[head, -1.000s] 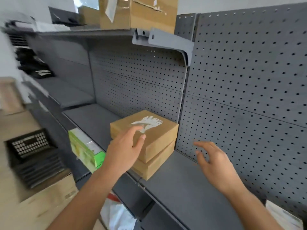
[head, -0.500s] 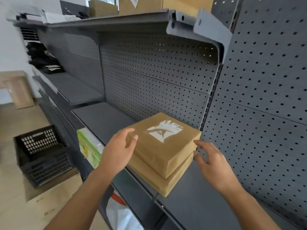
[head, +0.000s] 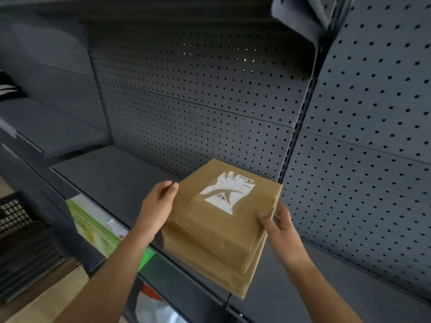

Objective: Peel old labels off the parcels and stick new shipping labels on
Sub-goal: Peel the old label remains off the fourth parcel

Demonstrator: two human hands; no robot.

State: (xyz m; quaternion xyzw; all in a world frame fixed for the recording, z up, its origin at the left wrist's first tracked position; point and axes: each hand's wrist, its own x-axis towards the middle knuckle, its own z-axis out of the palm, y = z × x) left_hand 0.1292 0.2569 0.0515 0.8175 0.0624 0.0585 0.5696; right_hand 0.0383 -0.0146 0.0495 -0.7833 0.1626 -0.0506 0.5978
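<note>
Two brown paper parcels lie stacked on a dark grey metal shelf (head: 112,173). The top parcel (head: 217,220) carries a torn white label (head: 227,191) with barcode scraps on its upper face. The bottom parcel (head: 224,273) juts over the shelf's front edge. My left hand (head: 158,206) grips the top parcel's left side, thumb over the upper edge. At the parcel's right front corner my right hand (head: 279,222) holds it, fingers curled against the side.
A pegboard back panel (head: 210,94) rises behind the stack, with an upper shelf bracket (head: 300,17) overhead. A green box (head: 98,227) sits on the shelf below. A black plastic crate (head: 16,220) and cardboard (head: 53,297) stand on the floor at left.
Both hands have closed in from the sides and now grasp the top parcel. The camera has moved nearer to the shelf.
</note>
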